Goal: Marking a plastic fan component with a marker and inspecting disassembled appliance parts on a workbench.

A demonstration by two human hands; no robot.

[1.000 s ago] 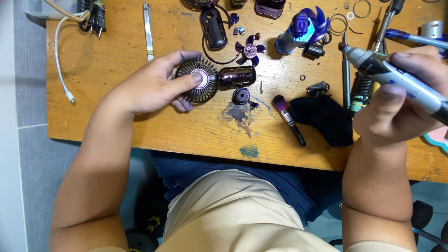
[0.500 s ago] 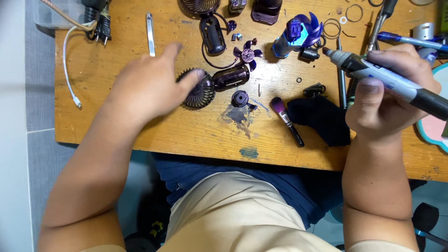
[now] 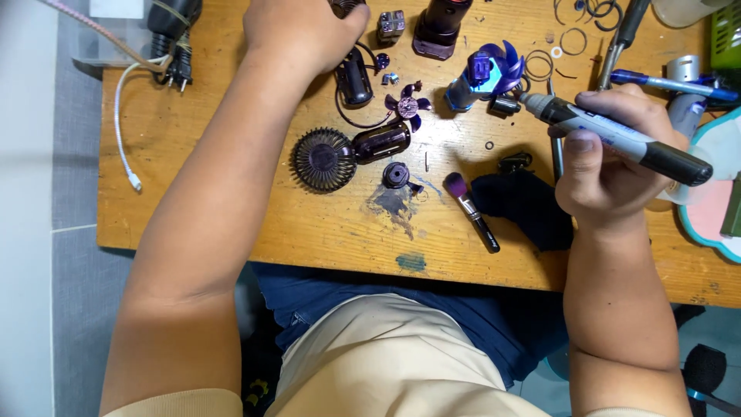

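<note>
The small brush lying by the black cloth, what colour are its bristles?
Purple bristles on the small brush, with a dark handle; the head view shows it.

Worn wooden table (image 3: 231, 224), paint-stained; grey tiled floor (image 3: 73, 309) below.

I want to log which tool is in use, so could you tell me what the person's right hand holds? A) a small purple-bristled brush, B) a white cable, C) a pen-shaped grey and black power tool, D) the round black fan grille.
C: the right hand grips the pen-shaped power tool, while the brush lies on the wooden table.
</note>
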